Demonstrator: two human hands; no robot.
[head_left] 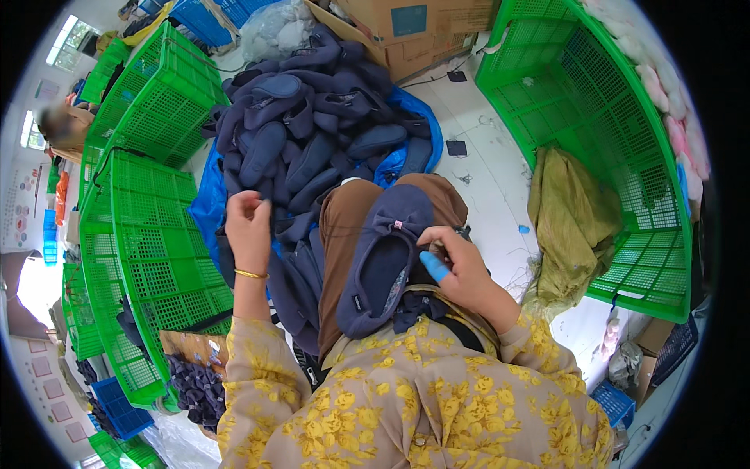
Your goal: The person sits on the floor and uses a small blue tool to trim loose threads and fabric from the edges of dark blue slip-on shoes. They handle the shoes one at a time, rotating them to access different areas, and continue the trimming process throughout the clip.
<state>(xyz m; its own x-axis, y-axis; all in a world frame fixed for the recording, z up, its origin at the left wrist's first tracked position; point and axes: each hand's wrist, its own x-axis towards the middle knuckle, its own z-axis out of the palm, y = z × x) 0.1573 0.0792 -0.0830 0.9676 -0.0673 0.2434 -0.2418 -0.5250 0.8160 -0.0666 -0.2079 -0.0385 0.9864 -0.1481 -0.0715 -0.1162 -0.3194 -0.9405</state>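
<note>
A navy slipper [383, 258] with a small bow lies lengthwise on my lap, sole down, opening toward me. My right hand [457, 266] rests at its right edge, fingers closed around a small blue tool and touching the slipper. My left hand [248, 223] is raised to the left, fingers pinched together above the edge of a pile of navy slippers [312, 125]; what it pinches is too small to tell. The pile lies on a blue sheet [205, 205] on the floor ahead of my knees.
Green plastic crates stand at my left [148, 227] and right [609, 117]. Cardboard boxes [406, 31] sit beyond the pile. An olive sack [570, 211] lies by the right crate. Dark fabric pieces [195, 383] lie at lower left. Another person [58, 129] is at far left.
</note>
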